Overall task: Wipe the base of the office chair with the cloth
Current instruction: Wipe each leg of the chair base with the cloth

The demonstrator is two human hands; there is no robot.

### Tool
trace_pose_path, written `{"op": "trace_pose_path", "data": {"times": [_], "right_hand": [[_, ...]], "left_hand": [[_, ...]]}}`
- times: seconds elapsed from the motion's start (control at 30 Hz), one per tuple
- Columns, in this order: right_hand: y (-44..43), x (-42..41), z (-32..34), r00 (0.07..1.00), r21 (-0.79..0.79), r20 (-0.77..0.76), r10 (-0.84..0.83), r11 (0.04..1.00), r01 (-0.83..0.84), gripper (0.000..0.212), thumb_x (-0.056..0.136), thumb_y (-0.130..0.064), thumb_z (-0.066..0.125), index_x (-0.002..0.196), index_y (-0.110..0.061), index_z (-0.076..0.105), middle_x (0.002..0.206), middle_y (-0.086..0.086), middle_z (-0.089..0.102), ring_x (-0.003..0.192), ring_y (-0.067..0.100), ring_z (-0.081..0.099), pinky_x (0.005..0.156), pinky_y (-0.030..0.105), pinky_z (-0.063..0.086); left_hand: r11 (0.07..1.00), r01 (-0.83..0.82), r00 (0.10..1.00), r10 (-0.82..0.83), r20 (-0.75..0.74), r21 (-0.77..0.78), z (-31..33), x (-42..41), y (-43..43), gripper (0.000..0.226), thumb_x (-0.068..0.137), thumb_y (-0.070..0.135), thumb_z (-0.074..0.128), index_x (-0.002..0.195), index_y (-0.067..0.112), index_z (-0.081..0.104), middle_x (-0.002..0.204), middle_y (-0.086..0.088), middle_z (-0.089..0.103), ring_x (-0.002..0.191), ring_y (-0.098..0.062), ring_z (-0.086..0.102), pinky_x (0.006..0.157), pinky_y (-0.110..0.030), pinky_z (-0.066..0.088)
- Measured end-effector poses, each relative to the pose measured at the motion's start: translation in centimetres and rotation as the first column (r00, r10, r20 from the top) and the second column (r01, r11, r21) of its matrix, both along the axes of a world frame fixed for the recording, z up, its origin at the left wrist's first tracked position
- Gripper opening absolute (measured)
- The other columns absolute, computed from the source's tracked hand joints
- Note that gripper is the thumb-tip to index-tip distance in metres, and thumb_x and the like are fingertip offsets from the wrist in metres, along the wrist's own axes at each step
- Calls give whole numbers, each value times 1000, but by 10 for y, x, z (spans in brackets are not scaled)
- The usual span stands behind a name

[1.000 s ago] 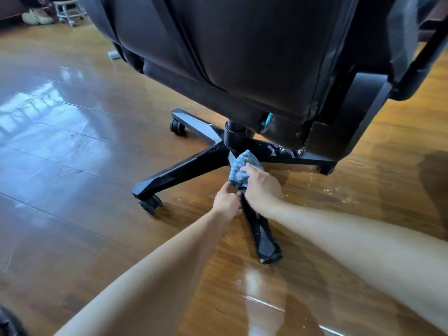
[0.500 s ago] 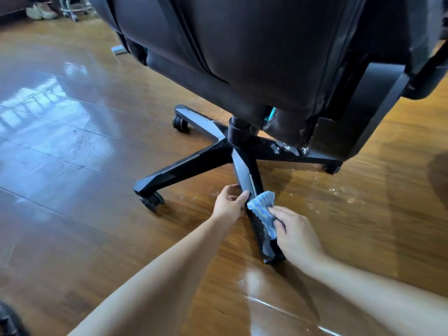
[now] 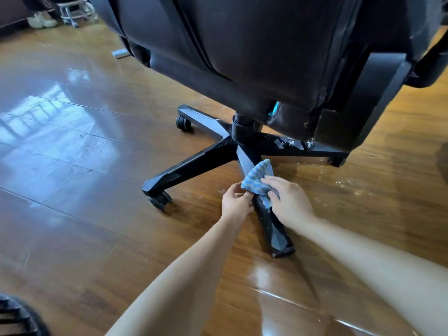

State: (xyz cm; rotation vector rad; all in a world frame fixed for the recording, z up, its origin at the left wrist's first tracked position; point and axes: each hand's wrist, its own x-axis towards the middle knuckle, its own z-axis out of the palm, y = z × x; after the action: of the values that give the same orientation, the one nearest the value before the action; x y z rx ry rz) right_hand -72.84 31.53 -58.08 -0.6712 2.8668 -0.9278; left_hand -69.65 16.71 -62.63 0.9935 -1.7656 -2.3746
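The black star-shaped base point(image 3: 194, 166) of the office chair stands on a wooden floor, under the dark seat point(image 3: 242, 49). One leg point(image 3: 274, 229) of the base points toward me. A blue striped cloth point(image 3: 257, 179) lies over the middle of that leg, and my right hand point(image 3: 289, 202) presses it down with the fingers on top. My left hand point(image 3: 235, 202) grips the left side of the same leg just below the cloth. White specks dot the leg's lower part.
Glossy wooden floor point(image 3: 84, 166) all around, with white crumbs point(image 3: 339, 183) scattered right of the base. Castors point(image 3: 160, 201) sit under the leg ends. Shoes point(image 3: 41, 20) and a small white stool point(image 3: 75, 10) stand far back left. A dark object point(image 3: 17, 316) is at the bottom left corner.
My right hand with the cloth slid down the near leg toward its tip, then came back up to the middle. My left hand has kept its hold on the leg.
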Motion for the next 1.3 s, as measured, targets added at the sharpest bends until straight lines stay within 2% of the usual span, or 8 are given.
{"op": "trace_pose_path", "data": {"times": [0.17, 0.27, 0.53, 0.73, 0.8, 0.9, 1.13, 1.3], "right_hand": [[51, 55, -16, 989, 91, -87, 118, 990, -110, 41, 94, 2, 62, 132, -12, 70, 139, 0, 66, 127, 21, 63, 103, 33, 53], [47, 42, -15, 972, 92, -148, 182, 981, -170, 42, 90, 7, 65, 128, -9, 73, 135, 3, 69, 127, 24, 62, 108, 34, 49], [-24, -48, -1, 994, 19, -94, 48, 999, -46, 48, 98, 6, 49, 141, -12, 62, 148, 2, 58, 143, 20, 47, 119, 26, 32], [13, 24, -9, 997, -38, -68, 44, 998, -46, 51, 97, 4, 49, 144, -12, 59, 151, 2, 55, 141, 17, 51, 119, 27, 36], [35, 60, -20, 995, -58, -46, 85, 995, -87, 57, 96, 7, 49, 148, -15, 56, 155, -5, 51, 144, 9, 45, 121, 24, 31], [47, 74, -30, 995, -96, 8, 101, 990, -100, 62, 94, 11, 47, 149, -17, 55, 157, -10, 48, 144, 3, 42, 121, 23, 32], [8, -12, -11, 994, -105, 2, 106, 989, -105, 50, 101, 2, 44, 147, -13, 57, 157, -4, 48, 146, 13, 44, 116, 14, 25], [32, 62, -24, 997, -125, -14, 70, 990, -71, 50, 103, 0, 48, 151, -13, 50, 160, -3, 44, 148, 9, 40, 119, 14, 23]], "left_hand": [[997, -67, 998, 67, -7, -32, -4, 5, 10, 41, 98, 29, 76, 137, 25, 66, 100, -1, 79, 86, -11, 77, 79, -30, 64], [999, -41, 999, 40, -10, -26, -1, 6, 6, 44, 97, 33, 78, 139, 26, 65, 99, -1, 79, 77, -8, 72, 70, -25, 60], [986, 96, 995, -91, -42, 135, 5, 26, -4, 45, 104, 20, 70, 147, 28, 60, 119, -1, 81, 105, -12, 79, 83, -24, 63], [985, 98, 995, -98, -6, 141, 1, 25, -3, 46, 106, 11, 63, 150, 26, 58, 130, -7, 77, 111, -14, 75, 85, -23, 63], [983, 122, 992, -122, -11, 138, -2, 25, -4, 48, 107, 10, 62, 152, 25, 56, 128, -6, 78, 103, -17, 77, 79, -26, 64], [981, 149, 989, -151, 3, 128, -5, 24, -7, 49, 107, 15, 63, 154, 29, 54, 127, -6, 78, 102, -22, 70, 90, -37, 60], [968, 111, 990, -127, 61, 225, -12, 24, -3, 40, 107, 15, 61, 146, 7, 59, 110, 1, 82, 89, -5, 79, 79, -22, 62], [966, 82, 990, -107, 93, 246, -14, 24, 1, 35, 109, 14, 59, 143, 9, 63, 116, -4, 79, 89, -10, 76, 80, -25, 61]]}}
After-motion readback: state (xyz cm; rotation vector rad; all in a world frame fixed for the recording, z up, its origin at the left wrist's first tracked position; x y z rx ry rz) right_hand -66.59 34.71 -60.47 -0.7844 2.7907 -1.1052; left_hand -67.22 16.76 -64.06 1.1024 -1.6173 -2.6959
